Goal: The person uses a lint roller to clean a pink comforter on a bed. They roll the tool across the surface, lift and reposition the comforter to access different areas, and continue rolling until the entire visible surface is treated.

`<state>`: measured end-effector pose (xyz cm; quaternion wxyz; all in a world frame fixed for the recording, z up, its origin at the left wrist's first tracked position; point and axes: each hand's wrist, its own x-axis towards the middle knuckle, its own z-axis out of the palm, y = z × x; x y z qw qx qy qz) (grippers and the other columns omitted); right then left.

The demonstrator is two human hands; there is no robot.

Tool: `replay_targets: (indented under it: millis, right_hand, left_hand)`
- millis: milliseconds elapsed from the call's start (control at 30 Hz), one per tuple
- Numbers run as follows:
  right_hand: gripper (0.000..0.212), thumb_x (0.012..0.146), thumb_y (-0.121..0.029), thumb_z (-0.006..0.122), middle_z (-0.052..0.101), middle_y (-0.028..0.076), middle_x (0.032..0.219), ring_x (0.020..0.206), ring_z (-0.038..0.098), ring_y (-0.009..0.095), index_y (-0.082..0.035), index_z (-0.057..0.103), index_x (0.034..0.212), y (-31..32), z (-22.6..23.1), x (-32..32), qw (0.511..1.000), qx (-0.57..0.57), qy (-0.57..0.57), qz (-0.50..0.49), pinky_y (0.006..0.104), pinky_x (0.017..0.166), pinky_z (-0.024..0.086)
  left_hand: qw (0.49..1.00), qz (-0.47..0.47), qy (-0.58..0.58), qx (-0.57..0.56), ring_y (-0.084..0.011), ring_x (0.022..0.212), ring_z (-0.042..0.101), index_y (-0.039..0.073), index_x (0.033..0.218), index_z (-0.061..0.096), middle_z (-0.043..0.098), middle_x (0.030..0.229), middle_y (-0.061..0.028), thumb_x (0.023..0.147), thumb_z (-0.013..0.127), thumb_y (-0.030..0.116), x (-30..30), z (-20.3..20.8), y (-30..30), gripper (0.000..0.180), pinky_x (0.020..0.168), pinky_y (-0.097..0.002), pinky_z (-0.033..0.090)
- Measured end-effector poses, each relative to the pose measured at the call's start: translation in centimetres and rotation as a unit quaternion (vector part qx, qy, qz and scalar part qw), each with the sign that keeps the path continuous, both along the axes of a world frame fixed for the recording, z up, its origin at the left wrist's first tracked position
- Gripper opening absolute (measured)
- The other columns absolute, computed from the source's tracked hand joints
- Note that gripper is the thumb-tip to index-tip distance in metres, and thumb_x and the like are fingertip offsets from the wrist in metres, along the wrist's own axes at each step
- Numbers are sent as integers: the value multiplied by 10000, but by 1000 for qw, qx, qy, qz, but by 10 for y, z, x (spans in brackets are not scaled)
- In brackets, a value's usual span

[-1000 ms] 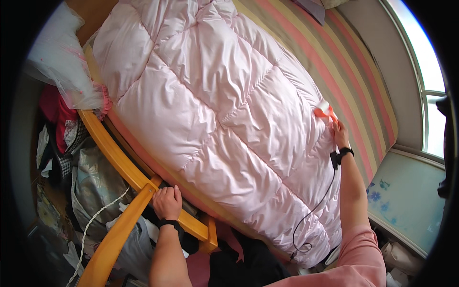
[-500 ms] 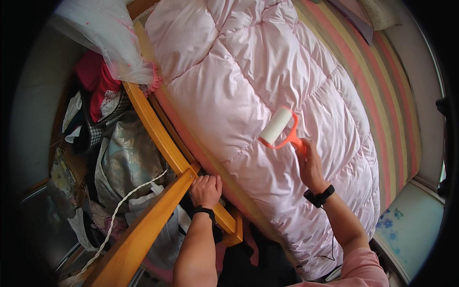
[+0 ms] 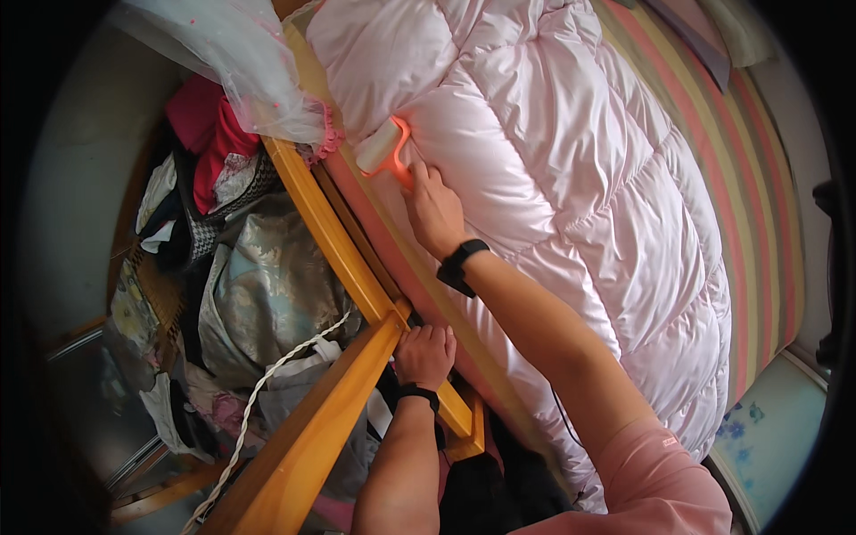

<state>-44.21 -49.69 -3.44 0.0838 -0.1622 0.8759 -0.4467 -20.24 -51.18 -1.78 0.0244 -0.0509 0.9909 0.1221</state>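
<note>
My right hand (image 3: 434, 209) is closed round the orange handle of a lint roller (image 3: 382, 147). Its white roll lies at the left edge of the puffy pink quilt (image 3: 499, 160), close to the bed's side. Lower down, my left hand (image 3: 425, 355) is wrapped over the wooden bed rail (image 3: 325, 236), beside the spot where a slanted wooden post (image 3: 330, 419) meets it. The fingertips of the left hand are partly hidden behind the wood. Both wrists wear black bands.
Heaped clothes and fabric (image 3: 267, 276) fill the space left of the rail, with a twisted white cord (image 3: 267, 379) across them. White netting (image 3: 259, 80) drapes over the rail's far end. A striped sheet (image 3: 722, 178) shows right of the quilt.
My right hand has carried the lint roller from the middle of the quilt up and left to its left edge. My left hand keeps its hold on the rail. The view has shifted slightly.
</note>
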Motion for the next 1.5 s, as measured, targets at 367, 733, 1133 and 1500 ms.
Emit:
replay_targets:
  millis: [367,733,1133,1500]
  right_hand:
    - [405,987,-152,654,663,264,1059,949,665,451,-23,471,1325,151,40,148,980,-5,-146,-131,488,822,524]
    - [388,1022,-234,595,643,335,1158,1082,622,493,1,472,1306,52,-23,-43,992,-59,-4,-109,530,890,486]
    - [402,1051,-180,624,652,104,1207,1026,627,163,18,543,1391,253,16,75,974,-7,-26,-223,310,916,505]
    - [355,1003,-212,605,684,256,1169,1085,634,455,-39,570,1311,140,-21,-140,984,18,91,-153,484,906,500]
  left_hand:
    - [999,13,29,33,-288,730,599,111,676,554,576,696,-66,940,659,241,-2,3,1,312,714,-419,481]
    - [1000,7,9,17,-284,748,604,105,673,586,591,711,-66,937,663,248,0,2,0,310,726,-417,485]
    - [999,22,-6,30,-288,755,609,100,683,584,598,713,-72,945,653,239,-2,6,1,305,730,-430,484]
    - [1000,5,-3,21,-290,747,608,95,683,590,602,719,-72,936,656,242,-1,3,-1,300,720,-431,487]
